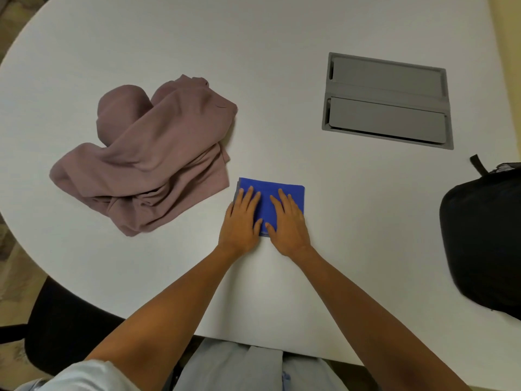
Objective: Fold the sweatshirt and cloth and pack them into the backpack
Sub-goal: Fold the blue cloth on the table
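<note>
- Cloth [284, 190]: blue, already folded into a small thick rectangle, lying flat on the table [282, 38] just right of the sweatshirt's near corner and close to the person's edge of the table.
- Left hand [242, 221]: flat on the cloth's left half, fingers straight and slightly spread, pressing down; it grips nothing.
- Right hand [287, 222]: flat on the cloth's right half, fingers straight, likewise pressing with no grip. The two thumbs nearly meet at the cloth's near edge.
- Sweatshirt [152, 156]: mauve, heaped and crumpled, unfolded, to the cloth's left and farther back; its near hem comes close to the cloth but I cannot tell that they touch.
- Backpack [485, 235]: black, well to the cloth's right at the table's edge and partly out of view; whether its opening is unzipped cannot be told.
- Hatch [387, 100]: grey, set into the table, beyond the cloth and to the right, both flaps closed.
- Step in hand, as I judge it: smoothing the final fold of the cloth, so its folding looks about done.
- Next move, as I judge it: either carry the cloth right to the backpack, pinching all layers so the fold holds, or turn left and spread the sweatshirt flat first. Most of the task remains.
</note>
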A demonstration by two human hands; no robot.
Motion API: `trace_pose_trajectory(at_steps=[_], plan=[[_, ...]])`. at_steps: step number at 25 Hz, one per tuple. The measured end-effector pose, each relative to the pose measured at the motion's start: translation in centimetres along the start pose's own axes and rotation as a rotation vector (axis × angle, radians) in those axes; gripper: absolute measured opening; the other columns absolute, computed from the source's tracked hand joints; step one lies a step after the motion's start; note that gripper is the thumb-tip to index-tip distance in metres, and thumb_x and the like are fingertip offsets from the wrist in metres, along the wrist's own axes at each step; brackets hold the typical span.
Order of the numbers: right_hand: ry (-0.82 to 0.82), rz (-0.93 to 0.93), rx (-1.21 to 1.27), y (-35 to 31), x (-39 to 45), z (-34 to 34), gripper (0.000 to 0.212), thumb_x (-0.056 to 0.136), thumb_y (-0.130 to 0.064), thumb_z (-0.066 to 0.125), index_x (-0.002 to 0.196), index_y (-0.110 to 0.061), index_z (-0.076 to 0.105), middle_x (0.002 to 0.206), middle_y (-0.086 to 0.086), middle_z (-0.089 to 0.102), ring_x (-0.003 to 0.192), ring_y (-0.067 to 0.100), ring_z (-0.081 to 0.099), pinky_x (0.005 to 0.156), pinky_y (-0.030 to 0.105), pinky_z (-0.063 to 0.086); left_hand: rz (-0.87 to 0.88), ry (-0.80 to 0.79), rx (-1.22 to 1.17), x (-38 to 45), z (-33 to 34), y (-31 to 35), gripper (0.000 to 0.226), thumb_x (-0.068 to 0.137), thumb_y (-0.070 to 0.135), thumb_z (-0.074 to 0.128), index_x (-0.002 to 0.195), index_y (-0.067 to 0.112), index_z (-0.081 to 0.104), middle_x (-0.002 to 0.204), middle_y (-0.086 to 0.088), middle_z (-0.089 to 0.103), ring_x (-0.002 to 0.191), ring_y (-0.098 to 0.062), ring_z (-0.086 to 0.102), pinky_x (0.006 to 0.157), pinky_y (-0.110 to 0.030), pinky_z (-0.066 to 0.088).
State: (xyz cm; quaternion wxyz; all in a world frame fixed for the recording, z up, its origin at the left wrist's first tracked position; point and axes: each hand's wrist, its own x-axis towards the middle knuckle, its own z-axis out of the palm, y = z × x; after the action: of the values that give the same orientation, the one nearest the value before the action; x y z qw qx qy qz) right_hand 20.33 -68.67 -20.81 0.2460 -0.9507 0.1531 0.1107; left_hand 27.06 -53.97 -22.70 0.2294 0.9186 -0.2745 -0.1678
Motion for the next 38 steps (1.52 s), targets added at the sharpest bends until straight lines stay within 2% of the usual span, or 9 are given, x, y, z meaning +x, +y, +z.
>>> trace_pose_trajectory(at_steps=[3, 7, 12, 16, 18, 20, 28, 34, 38], plan=[[-0.062, 0.055, -0.103, 1.1, -0.8, 1.3, 0.086, 0.094, -0.064, 0.038, 0.159, -0.019, 0.003, 0.166, 0.008, -0.009, 0.153, 0.029, -0.008, 0.124, 0.047, 0.002, 0.02, -0.129, 0.155, -1.1, 1.5, -2.1, 0.076, 0.095, 0.065, 0.014, 0.16, 0.026, 0.004, 0.168, -0.002, -0.004, 0.154, -0.029, -0.007, 0.123, -0.051, 0.004], [-0.092, 0.065, -0.105, 2.3, -0.7, 1.2, 0.107, 0.077, -0.084, 0.021, 0.159, -0.017, -0.002, 0.166, 0.01, -0.012, 0.153, 0.03, -0.007, 0.122, 0.046, 0.002, -0.006, -0.166, 0.174, -0.9, 1.0, -2.5, 0.08, 0.092, 0.072, 0.017, 0.159, 0.031, 0.0, 0.167, -0.006, -0.011, 0.154, -0.032, -0.008, 0.122, -0.051, 0.0], [-0.145, 0.075, -0.192, 1.3, -0.3, 0.6, 0.116, 0.082, -0.07, 0.058, 0.158, -0.012, -0.008, 0.164, 0.014, -0.018, 0.152, 0.033, -0.015, 0.122, 0.05, -0.004, -0.223, -0.096, -0.036, -1.6, 1.4, -1.0, 0.084, 0.094, 0.067, 0.038, 0.16, 0.029, 0.004, 0.167, -0.013, -0.006, 0.154, -0.032, -0.007, 0.122, -0.051, -0.003], [-0.109, 0.056, -0.264, -1.7, -0.4, 0.7, 0.102, 0.093, -0.044, 0.062, 0.157, -0.009, -0.01, 0.165, 0.012, -0.016, 0.152, 0.032, -0.012, 0.121, 0.045, -0.004, -0.296, -0.089, -0.101, -1.8, 1.0, -0.2, 0.069, 0.104, 0.045, 0.037, 0.16, 0.023, 0.003, 0.167, -0.011, -0.004, 0.155, -0.03, -0.003, 0.122, -0.052, -0.002], [-0.158, 0.109, -0.273, -2.9, -1.3, 1.1, 0.099, 0.094, -0.023, 0.063, 0.157, -0.008, -0.012, 0.164, 0.013, -0.017, 0.152, 0.034, -0.012, 0.122, 0.046, 0.002, -0.311, -0.096, -0.134, -1.8, 1.1, 0.4, 0.065, 0.106, 0.038, 0.035, 0.16, 0.02, 0.003, 0.167, -0.011, -0.004, 0.155, -0.03, -0.002, 0.123, -0.051, -0.002], [-0.258, 0.155, -0.233, -3.4, -2.1, 1.7, 0.101, 0.094, -0.02, 0.063, 0.156, -0.011, -0.016, 0.163, 0.013, -0.022, 0.151, 0.037, -0.015, 0.122, 0.05, 0.003, -0.322, -0.114, -0.164, -1.5, 1.3, 1.4, 0.063, 0.107, 0.034, 0.034, 0.16, 0.019, 0.002, 0.167, -0.012, -0.004, 0.155, -0.03, -0.003, 0.122, -0.051, -0.002], [-0.284, 0.119, -0.191, 4.6, -1.2, -1.4, 0.115, 0.084, -0.065, 0.061, 0.155, -0.025, -0.02, 0.162, 0.002, -0.028, 0.149, 0.036, -0.022, 0.119, 0.057, -0.003, -0.292, -0.21, -0.301, 1.1, 1.7, 5.9, 0.069, 0.104, 0.049, 0.036, 0.16, 0.025, 0.003, 0.168, -0.006, -0.001, 0.155, -0.026, -0.005, 0.122, -0.051, -0.005], [-0.194, 0.113, -0.207, 12.5, 0.0, -5.5, 0.112, 0.082, -0.073, 0.056, 0.157, -0.026, -0.012, 0.164, 0.0, -0.021, 0.151, 0.035, -0.017, 0.119, 0.058, -0.002, -0.294, -0.278, -0.209, 3.9, 2.5, 10.0, 0.073, 0.101, 0.057, 0.035, 0.16, 0.027, 0.005, 0.168, -0.005, -0.002, 0.154, -0.03, -0.01, 0.121, -0.057, -0.002], [-0.217, 0.162, -0.236, 17.2, 1.1, -8.4, 0.116, 0.077, -0.08, 0.054, 0.157, -0.028, -0.013, 0.164, -0.002, -0.022, 0.151, 0.034, -0.017, 0.117, 0.067, 0.003, -0.273, -0.374, -0.081, 5.6, 3.0, 11.7, 0.088, 0.094, 0.063, 0.049, 0.159, 0.035, -0.002, 0.168, 0.002, -0.011, 0.151, -0.039, -0.018, 0.115, -0.068, 0.0]])
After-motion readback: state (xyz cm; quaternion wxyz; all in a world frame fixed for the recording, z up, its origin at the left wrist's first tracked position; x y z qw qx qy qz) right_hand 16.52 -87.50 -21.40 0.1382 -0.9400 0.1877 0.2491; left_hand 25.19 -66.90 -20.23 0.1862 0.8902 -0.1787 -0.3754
